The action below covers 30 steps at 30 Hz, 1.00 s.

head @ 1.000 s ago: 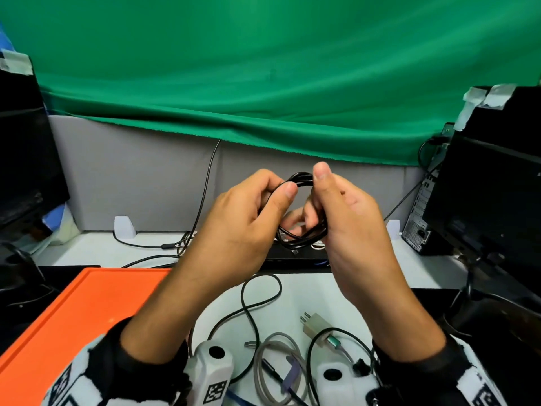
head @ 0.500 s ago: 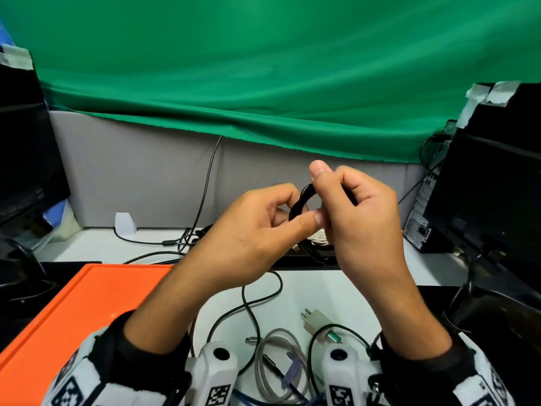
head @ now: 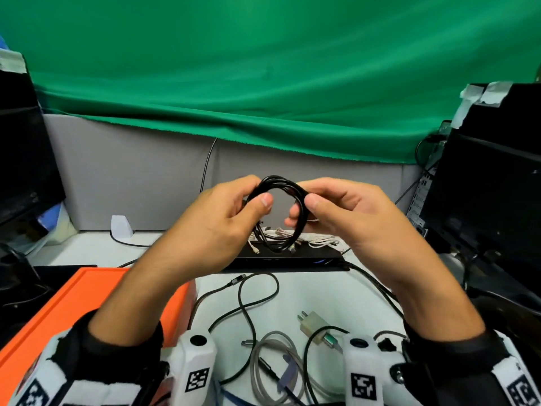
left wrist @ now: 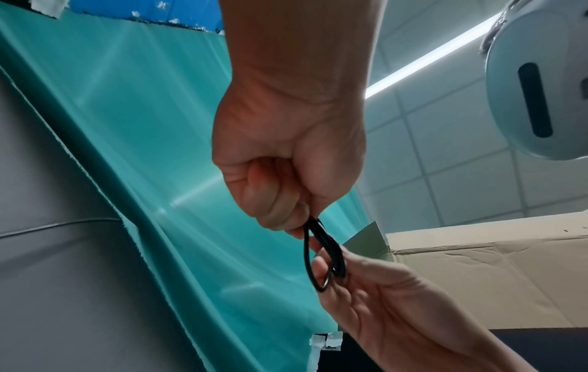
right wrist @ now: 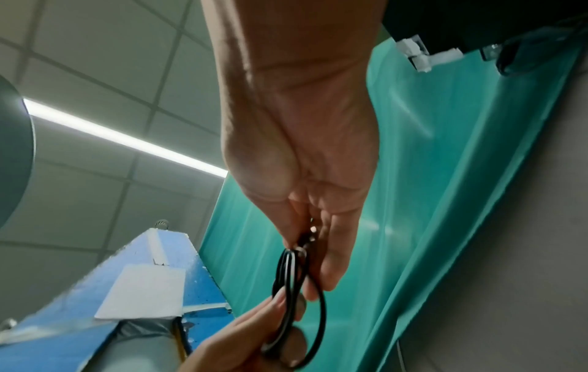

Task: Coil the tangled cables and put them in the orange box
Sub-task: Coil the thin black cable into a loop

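Note:
A black cable wound into a round coil point(head: 281, 187) is held up above the desk between both hands. My left hand point(head: 234, 213) pinches the coil's left side with thumb over fingers. My right hand point(head: 336, 209) pinches its right side the same way. The left wrist view shows the coil point(left wrist: 321, 261) edge-on between the two hands, and so does the right wrist view, where the coil point(right wrist: 294, 284) runs from my right fingertips down to the left hand. The orange box point(head: 73, 306) lies at the lower left under my left forearm.
Loose cables lie on the white desk: a black one point(head: 248, 297), a grey coil point(head: 275, 364), a plug adapter point(head: 311, 322). White cables point(head: 319, 240) rest on a black device point(head: 292, 257). Dark monitors stand at both sides, a green cloth hangs behind.
The hands have drawn apart and turned the coil, so its ring now faces me and stands wider between the two pinches. Both hands have dropped slightly.

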Each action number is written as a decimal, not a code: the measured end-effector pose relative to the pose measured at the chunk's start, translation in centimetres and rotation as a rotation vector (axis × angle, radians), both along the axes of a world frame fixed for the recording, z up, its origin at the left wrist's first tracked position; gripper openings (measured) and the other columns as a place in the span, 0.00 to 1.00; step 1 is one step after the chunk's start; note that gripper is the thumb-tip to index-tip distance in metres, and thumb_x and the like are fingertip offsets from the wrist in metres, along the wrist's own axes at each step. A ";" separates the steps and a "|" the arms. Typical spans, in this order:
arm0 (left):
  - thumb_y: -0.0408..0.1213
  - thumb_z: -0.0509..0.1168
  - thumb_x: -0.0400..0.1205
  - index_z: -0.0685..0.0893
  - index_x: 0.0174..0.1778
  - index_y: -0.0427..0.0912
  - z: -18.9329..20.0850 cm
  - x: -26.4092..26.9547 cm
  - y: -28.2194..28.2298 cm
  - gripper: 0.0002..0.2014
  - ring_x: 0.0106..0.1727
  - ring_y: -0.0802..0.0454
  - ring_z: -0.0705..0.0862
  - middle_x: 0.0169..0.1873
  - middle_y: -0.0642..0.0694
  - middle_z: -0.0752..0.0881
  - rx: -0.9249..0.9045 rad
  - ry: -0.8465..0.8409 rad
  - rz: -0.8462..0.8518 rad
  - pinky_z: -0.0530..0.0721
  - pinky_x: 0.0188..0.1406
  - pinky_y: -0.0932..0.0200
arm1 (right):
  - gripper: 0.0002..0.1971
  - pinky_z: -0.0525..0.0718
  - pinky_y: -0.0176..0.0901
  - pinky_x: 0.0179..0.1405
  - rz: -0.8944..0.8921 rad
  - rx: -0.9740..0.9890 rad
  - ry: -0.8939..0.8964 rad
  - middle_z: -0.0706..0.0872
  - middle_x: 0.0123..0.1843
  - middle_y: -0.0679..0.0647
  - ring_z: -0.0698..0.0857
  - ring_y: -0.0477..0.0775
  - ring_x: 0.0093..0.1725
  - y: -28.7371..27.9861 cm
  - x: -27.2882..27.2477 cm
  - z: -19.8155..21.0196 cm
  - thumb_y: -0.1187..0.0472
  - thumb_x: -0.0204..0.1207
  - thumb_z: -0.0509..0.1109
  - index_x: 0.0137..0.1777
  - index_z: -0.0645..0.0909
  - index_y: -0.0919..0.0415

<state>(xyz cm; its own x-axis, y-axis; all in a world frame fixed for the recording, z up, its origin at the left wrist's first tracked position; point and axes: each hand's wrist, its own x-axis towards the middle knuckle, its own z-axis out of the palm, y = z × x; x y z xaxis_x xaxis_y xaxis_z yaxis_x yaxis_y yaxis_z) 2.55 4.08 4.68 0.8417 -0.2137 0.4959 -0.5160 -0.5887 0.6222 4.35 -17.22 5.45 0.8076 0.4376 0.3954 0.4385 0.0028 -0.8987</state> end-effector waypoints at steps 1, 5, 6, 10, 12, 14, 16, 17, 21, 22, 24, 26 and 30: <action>0.57 0.56 0.85 0.79 0.43 0.51 0.1 -0.1 0.1 0.15 0.25 0.55 0.66 0.22 0.54 0.69 0.033 -0.007 0.022 0.67 0.29 0.49 | 0.13 0.90 0.51 0.60 -0.035 -0.052 -0.045 0.93 0.46 0.53 0.93 0.53 0.51 -0.3 0.1 0.0 0.69 0.88 0.63 0.56 0.90 0.55; 0.57 0.56 0.87 0.79 0.41 0.56 0.4 -0.6 0.2 0.14 0.25 0.56 0.67 0.24 0.47 0.72 0.139 0.020 0.014 0.70 0.29 0.46 | 0.10 0.87 0.45 0.59 -0.332 -0.299 -0.441 0.93 0.46 0.42 0.90 0.44 0.51 -0.9 0.5 -0.2 0.64 0.85 0.69 0.54 0.90 0.49; 0.58 0.56 0.86 0.79 0.42 0.56 0.4 -0.7 0.2 0.14 0.27 0.54 0.69 0.26 0.43 0.74 0.129 0.043 -0.028 0.72 0.31 0.42 | 0.09 0.84 0.39 0.57 -0.409 -0.343 -0.550 0.92 0.47 0.40 0.88 0.42 0.52 -0.8 0.7 -0.3 0.62 0.85 0.71 0.54 0.90 0.49; 0.54 0.59 0.88 0.80 0.45 0.45 0.6 -0.9 -0.1 0.16 0.28 0.40 0.69 0.31 0.33 0.73 -0.070 0.140 -0.250 0.69 0.28 0.47 | 0.06 0.76 0.32 0.50 -0.471 -0.324 -0.639 0.85 0.49 0.42 0.83 0.43 0.51 0.2 1.3 -1.1 0.61 0.82 0.74 0.52 0.91 0.49; 0.46 0.59 0.91 0.78 0.45 0.39 0.7 -0.9 -0.2 0.14 0.21 0.55 0.65 0.25 0.47 0.69 -0.132 0.152 -0.270 0.65 0.21 0.65 | 0.07 0.81 0.34 0.48 -0.371 -0.197 -0.477 0.89 0.45 0.43 0.86 0.43 0.46 0.9 1.4 -1.4 0.64 0.82 0.74 0.49 0.91 0.51; 0.41 0.58 0.91 0.78 0.45 0.38 0.8 -0.9 0.0 0.12 0.20 0.63 0.63 0.25 0.53 0.69 -0.171 0.144 -0.284 0.62 0.19 0.74 | 0.07 0.85 0.36 0.46 -0.257 -0.033 -0.272 0.93 0.43 0.47 0.89 0.42 0.44 1.5 1.2 -1.4 0.66 0.81 0.74 0.49 0.91 0.55; 0.42 0.58 0.91 0.82 0.48 0.43 1.0 -1.0 0.0 0.11 0.25 0.56 0.72 0.31 0.46 0.80 -0.151 0.118 -0.309 0.70 0.25 0.67 | 0.06 0.86 0.36 0.44 -0.145 0.124 -0.092 0.94 0.43 0.52 0.91 0.46 0.43 2.2 0.9 -1.5 0.68 0.79 0.75 0.50 0.91 0.58; 0.42 0.57 0.91 0.84 0.52 0.44 1.1 -1.1 0.0 0.11 0.29 0.45 0.77 0.38 0.40 0.85 -0.137 0.109 -0.319 0.75 0.30 0.59 | 0.05 0.86 0.37 0.43 -0.094 0.196 -0.014 0.94 0.42 0.54 0.91 0.48 0.42 2.5 0.8 -1.5 0.67 0.78 0.75 0.50 0.91 0.59; 0.38 0.56 0.93 0.82 0.52 0.36 1.4 -1.5 0.2 0.12 0.25 0.64 0.76 0.30 0.54 0.82 -0.113 0.059 -0.242 0.74 0.29 0.69 | 0.06 0.86 0.37 0.40 0.103 0.353 0.234 0.91 0.39 0.56 0.90 0.50 0.38 3.0 0.6 -1.6 0.63 0.71 0.74 0.46 0.90 0.60; 0.43 0.56 0.92 0.82 0.50 0.41 1.4 -1.4 0.2 0.12 0.25 0.63 0.74 0.27 0.54 0.80 -0.045 0.001 -0.162 0.73 0.29 0.64 | 0.06 0.87 0.37 0.40 0.162 0.366 0.295 0.91 0.40 0.56 0.91 0.51 0.39 2.9 0.6 -1.5 0.63 0.72 0.73 0.44 0.91 0.58; 0.51 0.55 0.88 0.80 0.47 0.46 1.0 -1.1 0.3 0.14 0.27 0.57 0.72 0.27 0.49 0.77 0.103 -0.093 0.036 0.73 0.30 0.54 | 0.06 0.87 0.38 0.45 0.277 0.382 0.382 0.91 0.41 0.54 0.91 0.52 0.43 2.6 0.4 -1.5 0.62 0.73 0.73 0.43 0.92 0.55; 0.50 0.55 0.89 0.76 0.43 0.50 0.6 -0.9 -0.1 0.12 0.28 0.54 0.74 0.24 0.53 0.78 0.135 -0.131 0.178 0.69 0.27 0.59 | 0.08 0.85 0.41 0.51 0.307 0.400 0.430 0.90 0.41 0.53 0.90 0.52 0.46 2.5 0.4 -1.3 0.60 0.72 0.71 0.44 0.92 0.56; 0.47 0.54 0.89 0.73 0.45 0.52 0.3 -0.9 -1.2 0.08 0.30 0.47 0.77 0.26 0.49 0.79 0.155 -0.207 0.419 0.69 0.26 0.48 | 0.20 0.77 0.49 0.60 0.282 0.404 0.452 0.91 0.44 0.54 0.87 0.54 0.52 2.4 0.1 -0.9 0.48 0.76 0.68 0.56 0.91 0.61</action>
